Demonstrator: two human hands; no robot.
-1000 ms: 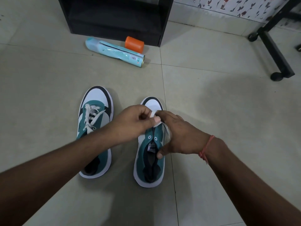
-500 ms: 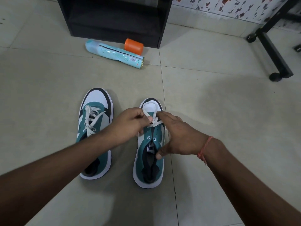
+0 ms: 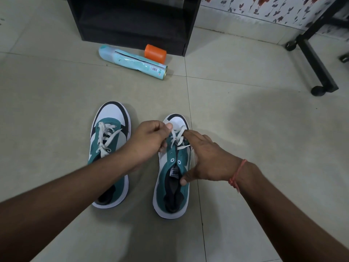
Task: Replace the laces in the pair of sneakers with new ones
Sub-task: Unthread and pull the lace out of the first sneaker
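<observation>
Two teal-and-white sneakers stand side by side on the pale tiled floor (image 3: 245,129). The left hand (image 3: 149,140) pinches the white flat lace (image 3: 178,137) over the right sneaker (image 3: 174,186), near its toe. The right hand (image 3: 205,159) steadies that shoe, fingers spread, thumb at the tongue. The left sneaker (image 3: 109,148) sits just beside, partly laced. Bare floor lies to the right.

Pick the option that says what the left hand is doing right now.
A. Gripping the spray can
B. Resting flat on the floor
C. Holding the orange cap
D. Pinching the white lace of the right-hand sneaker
D: the left hand pinches the white lace above the toe end of the right-hand sneaker, while the orange cap and spray can lie untouched by the shelf.
</observation>
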